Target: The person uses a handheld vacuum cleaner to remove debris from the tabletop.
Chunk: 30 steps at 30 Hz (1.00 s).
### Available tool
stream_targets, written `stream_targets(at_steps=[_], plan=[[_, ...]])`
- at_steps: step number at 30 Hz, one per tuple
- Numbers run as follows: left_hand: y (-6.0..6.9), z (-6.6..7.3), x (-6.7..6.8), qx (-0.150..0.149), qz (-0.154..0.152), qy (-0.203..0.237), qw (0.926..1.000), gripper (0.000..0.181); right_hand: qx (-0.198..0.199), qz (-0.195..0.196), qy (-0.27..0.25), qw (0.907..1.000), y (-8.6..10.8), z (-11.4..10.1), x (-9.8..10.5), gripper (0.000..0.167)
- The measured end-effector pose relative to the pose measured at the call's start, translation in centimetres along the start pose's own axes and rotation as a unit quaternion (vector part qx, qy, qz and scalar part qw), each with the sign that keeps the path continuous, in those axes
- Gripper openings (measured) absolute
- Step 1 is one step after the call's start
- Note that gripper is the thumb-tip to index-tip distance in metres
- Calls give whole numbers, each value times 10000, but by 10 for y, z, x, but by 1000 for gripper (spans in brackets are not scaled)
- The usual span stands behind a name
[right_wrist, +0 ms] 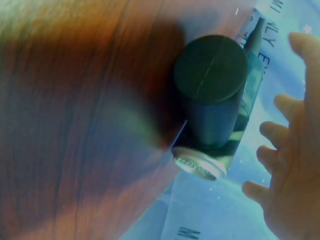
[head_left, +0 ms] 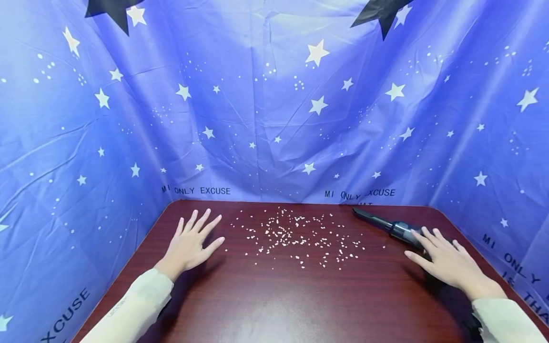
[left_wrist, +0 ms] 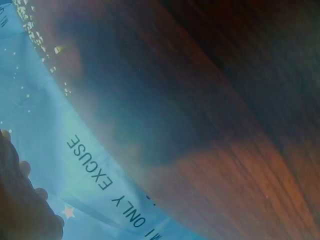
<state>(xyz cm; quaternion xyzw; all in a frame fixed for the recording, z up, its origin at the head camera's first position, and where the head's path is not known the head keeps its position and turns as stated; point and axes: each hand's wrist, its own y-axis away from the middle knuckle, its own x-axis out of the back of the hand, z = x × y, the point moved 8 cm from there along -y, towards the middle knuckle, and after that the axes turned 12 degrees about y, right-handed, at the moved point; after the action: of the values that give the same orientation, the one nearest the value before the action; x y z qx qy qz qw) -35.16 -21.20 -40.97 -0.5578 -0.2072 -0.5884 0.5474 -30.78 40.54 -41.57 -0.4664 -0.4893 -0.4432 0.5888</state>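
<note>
Small white scraps (head_left: pixel 285 237) lie scattered over the middle and back of the dark red table (head_left: pixel 257 295). A black handheld vacuum cleaner (head_left: pixel 401 230) with a long narrow nozzle lies at the back right, nozzle towards the back edge. My right hand (head_left: pixel 450 262) hovers above its rear part, fingers spread, hiding some of it in the head view. In the right wrist view the vacuum's round end and silver-rimmed part show, with the fingers apart from it. To the left of the scraps, my left hand (head_left: pixel 190 245) is held palm down above the table, fingers spread, holding nothing.
A blue-violet curtain (head_left: pixel 266 119) with stars and printed lettering encloses the table at the back and both sides. It meets the table's rounded back corners. Shadows of both arms fall across the tabletop.
</note>
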Motion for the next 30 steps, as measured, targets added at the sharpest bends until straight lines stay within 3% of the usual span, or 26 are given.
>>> stream_targets(at_steps=[7, 13, 19, 22, 26, 30], plan=[[1, 3, -4, 68, 20, 277, 9996, 68, -189, 148, -206, 9995, 8, 22, -1, 86], [0, 8, -6, 92, 88, 499, 9987, 65, -455, 918, -118, 9947, 11, 31, 6, 79], [-4, 18, -8, 31, 134, 723, 9973, 62, -886, 1508, -433, 9836, 16, 39, 12, 70], [-7, 23, -10, -1, 141, 809, 9966, 62, -1060, 1279, -509, 9848, 15, 44, 9, 66], [-10, 28, -14, -28, 149, 913, 9957, 61, -1305, 365, -615, 9889, 16, 48, -1, 64], [-13, 34, -18, -65, 150, 1015, 9947, 60, -1416, -523, -684, 9862, 18, 48, -11, 63]])
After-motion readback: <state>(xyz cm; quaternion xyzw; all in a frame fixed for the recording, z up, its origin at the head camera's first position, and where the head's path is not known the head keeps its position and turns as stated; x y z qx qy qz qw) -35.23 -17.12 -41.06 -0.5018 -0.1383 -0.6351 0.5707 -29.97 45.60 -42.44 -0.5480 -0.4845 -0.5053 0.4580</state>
